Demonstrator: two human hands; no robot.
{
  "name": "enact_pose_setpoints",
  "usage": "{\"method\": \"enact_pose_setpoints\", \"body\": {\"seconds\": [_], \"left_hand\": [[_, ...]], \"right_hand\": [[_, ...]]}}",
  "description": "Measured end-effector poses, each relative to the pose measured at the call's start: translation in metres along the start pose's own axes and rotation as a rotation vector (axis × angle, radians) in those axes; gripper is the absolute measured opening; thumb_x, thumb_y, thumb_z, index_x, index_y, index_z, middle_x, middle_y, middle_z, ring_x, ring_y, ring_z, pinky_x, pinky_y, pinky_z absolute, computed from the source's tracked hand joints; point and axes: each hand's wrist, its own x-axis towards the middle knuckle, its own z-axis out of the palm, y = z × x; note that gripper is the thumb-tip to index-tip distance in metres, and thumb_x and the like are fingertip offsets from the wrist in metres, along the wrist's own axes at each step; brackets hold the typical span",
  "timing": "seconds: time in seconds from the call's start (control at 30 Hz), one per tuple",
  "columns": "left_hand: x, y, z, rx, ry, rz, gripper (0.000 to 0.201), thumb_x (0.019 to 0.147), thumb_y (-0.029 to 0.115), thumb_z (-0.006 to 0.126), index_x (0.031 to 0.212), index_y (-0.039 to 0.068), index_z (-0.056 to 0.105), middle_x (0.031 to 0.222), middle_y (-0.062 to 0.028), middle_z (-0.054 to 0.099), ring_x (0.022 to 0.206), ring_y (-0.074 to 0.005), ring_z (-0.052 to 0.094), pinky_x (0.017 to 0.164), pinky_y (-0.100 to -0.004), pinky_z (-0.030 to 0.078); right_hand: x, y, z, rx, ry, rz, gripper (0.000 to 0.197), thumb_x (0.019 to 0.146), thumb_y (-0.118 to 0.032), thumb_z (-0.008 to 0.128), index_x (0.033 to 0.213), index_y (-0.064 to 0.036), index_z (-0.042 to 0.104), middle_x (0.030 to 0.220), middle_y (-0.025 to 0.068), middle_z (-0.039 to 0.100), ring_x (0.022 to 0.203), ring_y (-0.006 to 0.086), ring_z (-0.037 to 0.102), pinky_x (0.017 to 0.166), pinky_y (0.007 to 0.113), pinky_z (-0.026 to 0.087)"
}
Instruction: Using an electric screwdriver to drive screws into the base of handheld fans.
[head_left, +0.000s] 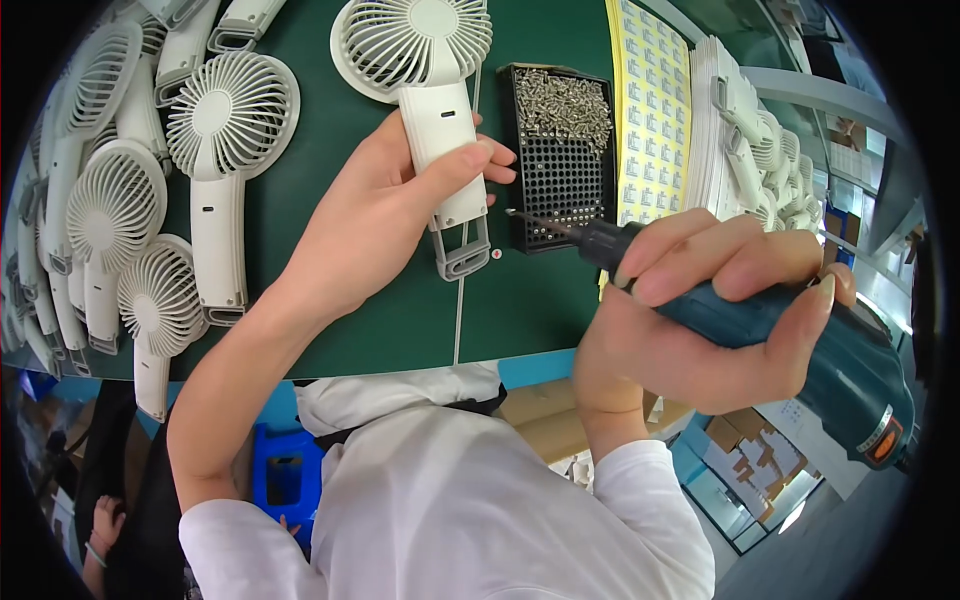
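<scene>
My left hand (400, 200) is wrapped round the handle of a white handheld fan (440, 130), thumb across its face. The fan's round grille points away from me, and a grey loop (463, 252) sticks out of the handle's near end. In my right hand (720, 300) is a dark teal electric screwdriver (850, 370), its bit pointing left toward the fan. A tiny screw seems to sit at the bit's tip, apart from the fan. Beyond the bit lies a black screw tray (562, 235), with loose silver screws (565, 105) heaped at its far end.
Several more white fans (215, 150) lie along the left of the green table (320, 40). Right of the tray is a yellow-backed sheet of labels (650, 110), then a white stack (705, 130) and more fans (775, 165). Another person's hand (105, 525) shows at lower left.
</scene>
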Motion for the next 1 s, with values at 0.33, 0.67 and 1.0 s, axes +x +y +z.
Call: {"method": "enact_pose_setpoints", "body": {"seconds": [0.33,0.67,1.0], "left_hand": [[0.0,0.003,0.0,0.083,-0.021,-0.005,0.043,0.096,0.025,0.055,0.127,-0.004,0.043,0.113,-0.0123,0.063,0.105,-0.0181,0.061,0.085,-0.0291,0.05],[-0.002,0.01,0.001,0.066,-0.039,-0.002,0.039,0.097,0.019,0.052,0.127,-0.004,0.041,0.113,-0.0152,0.062,0.099,-0.0207,0.063,0.086,-0.033,0.052],[0.009,0.051,0.031,0.138,0.085,0.2,0.032,0.098,0.013,0.049,0.122,-0.003,0.038,0.117,-0.0208,0.059,0.097,-0.0243,0.064,0.086,-0.0352,0.053]], "right_hand": [[0.0,0.013,-0.004,-0.342,-0.373,-0.026,0.019,0.098,-0.026,0.033,0.111,-0.0166,0.042,0.071,0.0045,0.046,0.037,0.02,0.045,0.032,0.037,0.043],[0.012,0.003,-0.009,-0.073,-0.181,-0.049,0.021,0.099,-0.024,0.031,0.116,-0.018,0.041,0.069,0.0047,0.048,0.037,0.0197,0.046,0.033,0.037,0.045],[0.046,0.007,-0.062,0.027,0.238,-0.147,0.018,0.095,-0.014,0.041,0.112,-0.0118,0.036,0.062,0.0083,0.045,0.035,0.0211,0.045,0.035,0.036,0.044]]}}
